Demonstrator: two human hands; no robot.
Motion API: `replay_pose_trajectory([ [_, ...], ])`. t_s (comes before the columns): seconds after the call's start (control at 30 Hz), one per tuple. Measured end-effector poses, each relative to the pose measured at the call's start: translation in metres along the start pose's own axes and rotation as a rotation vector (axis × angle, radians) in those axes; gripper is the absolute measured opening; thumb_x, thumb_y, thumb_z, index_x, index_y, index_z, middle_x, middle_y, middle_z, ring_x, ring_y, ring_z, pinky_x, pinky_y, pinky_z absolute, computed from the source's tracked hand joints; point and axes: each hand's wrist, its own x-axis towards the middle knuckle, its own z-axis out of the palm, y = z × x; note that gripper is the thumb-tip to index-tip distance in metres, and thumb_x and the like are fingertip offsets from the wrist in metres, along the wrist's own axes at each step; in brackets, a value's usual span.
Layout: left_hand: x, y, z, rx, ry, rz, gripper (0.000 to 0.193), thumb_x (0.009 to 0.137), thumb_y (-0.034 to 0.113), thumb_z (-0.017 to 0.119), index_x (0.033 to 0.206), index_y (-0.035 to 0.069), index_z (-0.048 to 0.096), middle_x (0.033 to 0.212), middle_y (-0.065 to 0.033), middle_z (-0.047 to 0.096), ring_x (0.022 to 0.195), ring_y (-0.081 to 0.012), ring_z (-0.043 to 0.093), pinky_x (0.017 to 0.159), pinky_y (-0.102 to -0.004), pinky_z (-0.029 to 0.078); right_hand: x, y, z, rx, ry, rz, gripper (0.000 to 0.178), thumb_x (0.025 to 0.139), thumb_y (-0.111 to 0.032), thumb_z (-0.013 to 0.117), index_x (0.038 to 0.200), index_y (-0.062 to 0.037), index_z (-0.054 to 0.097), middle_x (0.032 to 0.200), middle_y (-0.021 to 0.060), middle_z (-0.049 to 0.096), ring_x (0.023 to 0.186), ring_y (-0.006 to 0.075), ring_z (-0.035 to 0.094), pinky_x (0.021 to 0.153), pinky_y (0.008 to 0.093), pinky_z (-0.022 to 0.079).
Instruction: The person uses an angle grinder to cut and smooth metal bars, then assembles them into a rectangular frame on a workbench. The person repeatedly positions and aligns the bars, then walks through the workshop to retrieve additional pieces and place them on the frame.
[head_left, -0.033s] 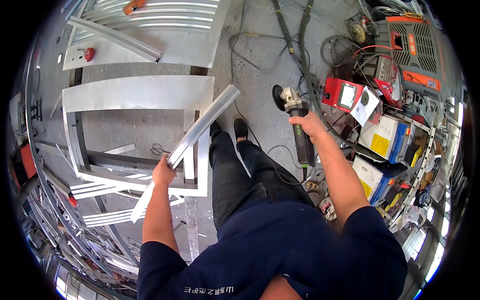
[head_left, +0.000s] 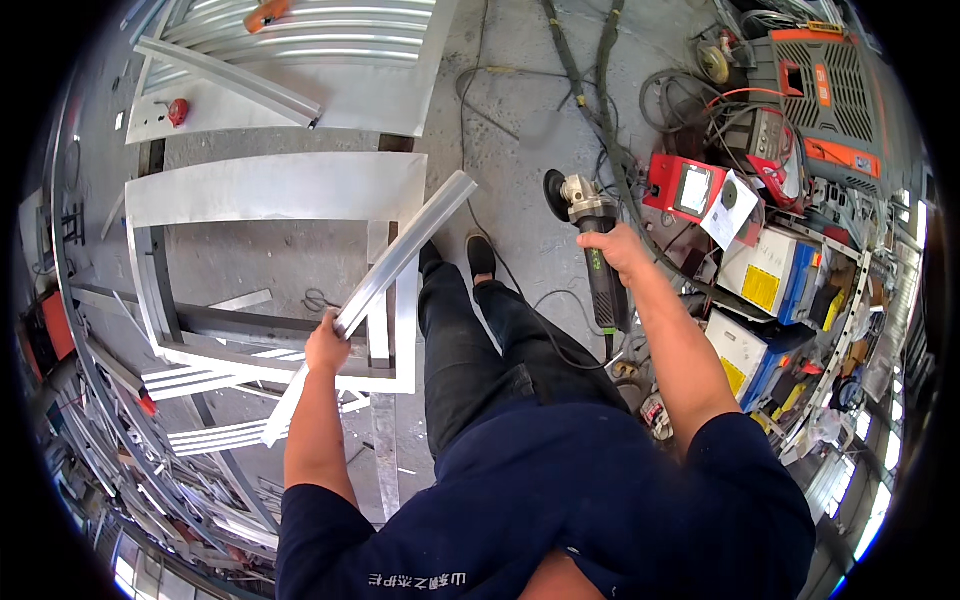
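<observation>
My left hand (head_left: 327, 341) is closed around a silver metal profile (head_left: 408, 250), which slants from lower left to upper right across the frame's right side. An angle grinder (head_left: 603, 265) is in my right hand (head_left: 617, 250), fingers wrapped round its dark body. The grinder's disc points away from me, to the upper left, and its cord runs from the near end. Beneath the profile lies a rectangular metal frame (head_left: 270, 187) on dark supports. I cannot see the underside of the disc.
Far left, a ribbed metal panel (head_left: 390, 95) carries another profile (head_left: 230, 78), a red tape measure (head_left: 178, 112) and an orange tool (head_left: 266, 14). Cables (head_left: 610, 80) cross the floor ahead. Red machines (head_left: 685, 185) and white boxes (head_left: 757, 270) stand at right; metal lengths are stacked at left.
</observation>
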Motion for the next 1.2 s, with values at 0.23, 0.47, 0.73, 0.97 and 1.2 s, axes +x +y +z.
replay_pose_trajectory([
  [0.23, -0.031, -0.031, -0.136, -0.304, 0.362, 0.018, 0.038, 0.064, 0.012, 0.081, 0.095, 0.000, 0.064, 0.072, -0.0099, 0.065, 0.065, -0.0206, 0.062, 0.063, -0.0356, 0.050, -0.005, 0.002, -0.009, 0.065, 0.039, -0.049, 0.032, 0.069, -0.019, 0.080, 0.089, -0.0038, 0.061, 0.074, 0.0033, 0.059, 0.063, 0.0145, 0.055, 0.058, 0.0315, 0.045],
  [0.47, -0.121, -0.080, -0.305, -1.434, 0.868, 0.050, 0.032, 0.083, 0.011, 0.073, 0.111, -0.001, 0.063, 0.101, -0.0099, 0.066, 0.091, -0.0209, 0.065, 0.080, -0.0335, 0.053, -0.001, 0.016, -0.020, 0.214, 0.015, -0.092, 0.029, 0.071, -0.019, 0.079, 0.087, -0.0039, 0.062, 0.072, 0.0045, 0.060, 0.057, 0.0158, 0.058, 0.053, 0.0328, 0.048],
  [0.73, -0.084, -0.135, -0.158, -1.892, 0.798, -0.378, 0.040, 0.093, 0.031, 0.051, 0.118, -0.001, 0.058, 0.103, -0.0170, 0.068, 0.083, -0.0347, 0.068, 0.074, -0.0498, 0.060, -0.022, 0.018, -0.026, 0.239, 0.017, -0.068, 0.032, 0.069, -0.021, 0.080, 0.090, -0.0049, 0.063, 0.076, 0.0017, 0.058, 0.064, 0.0139, 0.053, 0.057, 0.0326, 0.044],
  [0.97, -0.023, -0.085, 0.019, -2.265, 0.622, -0.855, 0.043, 0.094, 0.040, 0.046, 0.116, 0.005, 0.056, 0.115, -0.0137, 0.063, 0.098, -0.0332, 0.064, 0.086, -0.0500, 0.055, -0.032, 0.006, -0.028, 0.170, 0.067, -0.070, 0.027, 0.071, -0.021, 0.079, 0.085, -0.0029, 0.064, 0.072, 0.0045, 0.060, 0.059, 0.0160, 0.058, 0.053, 0.0320, 0.045],
  [1.2, 0.011, -0.059, 0.085, -2.241, 0.612, -0.990, 0.051, 0.097, 0.039, 0.045, 0.130, 0.000, 0.048, 0.126, -0.0172, 0.057, 0.106, -0.0348, 0.062, 0.085, -0.0484, 0.056, -0.039, -0.011, -0.028, 0.117, 0.058, -0.077, 0.032, 0.070, -0.017, 0.079, 0.092, -0.0043, 0.062, 0.077, 0.0039, 0.060, 0.064, 0.0151, 0.056, 0.058, 0.0320, 0.045],
])
